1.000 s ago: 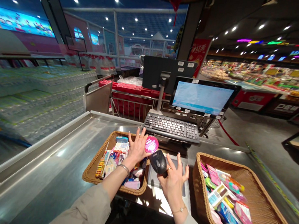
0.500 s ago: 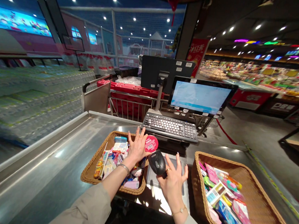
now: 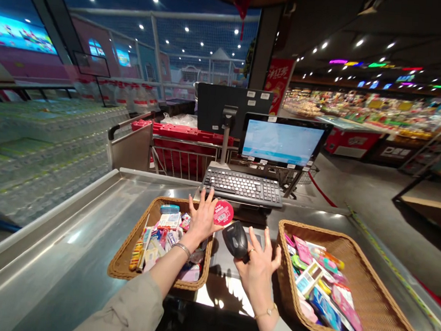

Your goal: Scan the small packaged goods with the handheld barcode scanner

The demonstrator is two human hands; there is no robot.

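My left hand [image 3: 201,216] holds a round pink item [image 3: 223,213] between thumb and fingers, with a printed label and barcode on the side facing me. A black handheld barcode scanner [image 3: 235,239] is in my right hand [image 3: 257,264], its head close to the pink item. Several fingers of the right hand are spread, and its grip on the scanner is partly hidden. Below my left forearm lies a wicker basket [image 3: 118,259] filled with small packaged goods. To the right of my right hand stands a second wicker basket [image 3: 382,303], partly filled with similar packages.
A keyboard [image 3: 242,185] and a lit screen [image 3: 282,142] stand behind my hands, beside the back of another monitor [image 3: 231,107]. The metal counter [image 3: 95,221] has a raised left edge. Beyond it are a shopping cart [image 3: 184,160] and stacked bottles [image 3: 51,156].
The camera view has shifted slightly to the right, so the baskets and screens appear further left. The scanner has moved slightly right relative to the pink item; both hands keep their hold.
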